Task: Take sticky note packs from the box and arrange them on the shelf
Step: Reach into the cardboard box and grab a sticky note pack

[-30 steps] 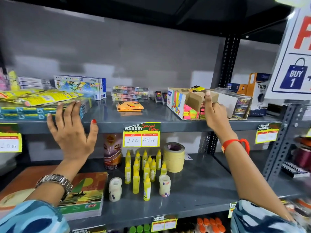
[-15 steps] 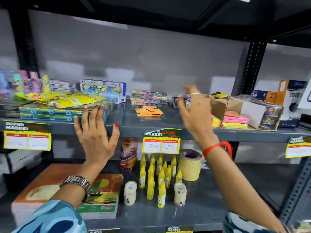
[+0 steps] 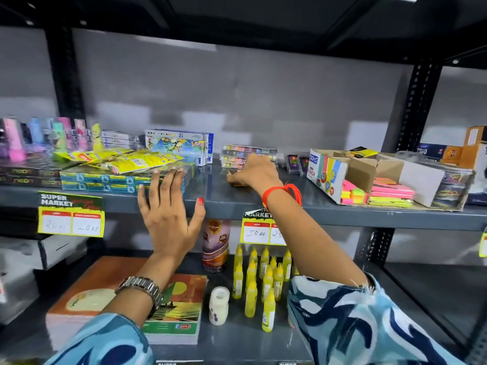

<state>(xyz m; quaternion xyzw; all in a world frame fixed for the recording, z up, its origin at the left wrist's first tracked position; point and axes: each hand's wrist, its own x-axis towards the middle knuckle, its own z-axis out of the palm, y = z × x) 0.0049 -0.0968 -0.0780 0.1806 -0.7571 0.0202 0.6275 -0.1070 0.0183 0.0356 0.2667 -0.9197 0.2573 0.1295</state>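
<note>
An open cardboard box (image 3: 326, 177) lies on its side at the right of the grey middle shelf (image 3: 342, 209). Pink, yellow and green sticky note packs (image 3: 390, 193) are stacked inside it. My right hand (image 3: 254, 172) lies palm down further left on the same shelf, fingers curled over an orange sticky note pack (image 3: 233, 181). The hand hides most of that pack. My left hand (image 3: 168, 209) is open in front of the shelf edge. Its spread fingertips touch a stack of flat blue boxes (image 3: 105, 180).
Yellow packets, paint boxes (image 3: 181, 146) and colour sets (image 3: 247, 151) crowd the shelf behind my hands. The lower shelf holds yellow glue bottles (image 3: 253, 283), a white jar (image 3: 218, 304), a brown bottle (image 3: 216, 246) and notebooks (image 3: 179, 306). Price tags (image 3: 69, 214) hang from the edge.
My right hand left the box and swept left, coming down on the orange pack in the shelf's middle. My view shifted left too. The left hand stayed by the blue boxes.
</note>
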